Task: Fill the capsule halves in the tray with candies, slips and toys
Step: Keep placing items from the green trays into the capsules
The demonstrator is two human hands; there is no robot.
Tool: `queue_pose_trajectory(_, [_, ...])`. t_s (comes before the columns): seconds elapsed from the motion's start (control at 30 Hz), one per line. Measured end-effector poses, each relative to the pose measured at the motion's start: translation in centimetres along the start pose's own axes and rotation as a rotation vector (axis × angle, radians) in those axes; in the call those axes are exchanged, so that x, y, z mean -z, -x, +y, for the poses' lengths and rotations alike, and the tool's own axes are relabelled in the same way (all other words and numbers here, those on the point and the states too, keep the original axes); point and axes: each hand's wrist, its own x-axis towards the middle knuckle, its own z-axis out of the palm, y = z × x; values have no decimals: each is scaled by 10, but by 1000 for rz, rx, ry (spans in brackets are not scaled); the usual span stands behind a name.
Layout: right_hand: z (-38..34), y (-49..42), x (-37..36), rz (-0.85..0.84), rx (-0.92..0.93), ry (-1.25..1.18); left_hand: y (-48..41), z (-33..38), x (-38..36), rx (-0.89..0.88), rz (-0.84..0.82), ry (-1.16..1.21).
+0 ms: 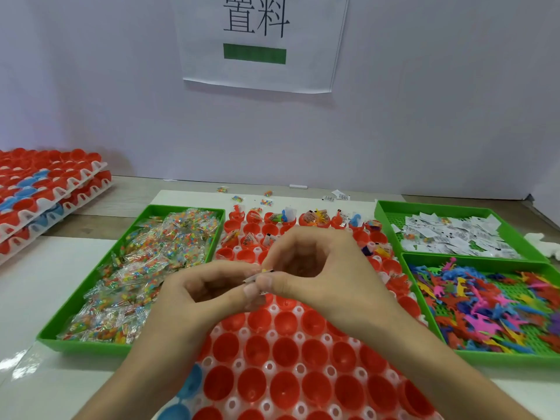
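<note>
Both hands hide the middle of the capsule tray [326,338], whose near edge is cut off. Above it, the left hand [206,295] and right hand [321,268], fingers [219,271] curled, pinch one small slip [258,276] between them, mostly hidden. Candies [145,268] lie left of the tray, toys [491,301] right.

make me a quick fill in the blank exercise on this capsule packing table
1. The candy packets lie in the green tray on the person's ____ side.
2. The left hand and right hand together pinch a paper ____.
3. Most capsule halves in the middle tray are coloured ____.
Missing: left, slip, red.
</note>
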Motion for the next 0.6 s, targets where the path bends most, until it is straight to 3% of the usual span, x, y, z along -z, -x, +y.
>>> queue_pose_trajectory(0.17, [6, -1, 1, -2, 20, -38, -1, 0, 0, 80, -40, 112])
queue_pose_trajectory(0.3, [-2, -4, 12, -122, 18, 69, -1, -2, -2, 90, -5, 148])
queue_pose_trajectory(0.43, [-15, -10, 69, 61, 34, 204, -4, -2, 0, 99, 40, 149])
queue_pose_trajectory(0.53, [-8, -9, 134, 140, -91, 500, -6, -2, 3, 95, 55, 160])
queue_pose_trajectory(0.6, [10, -4, 169, 57, -313, 722, -7, -3, 6, 100, 63, 156])
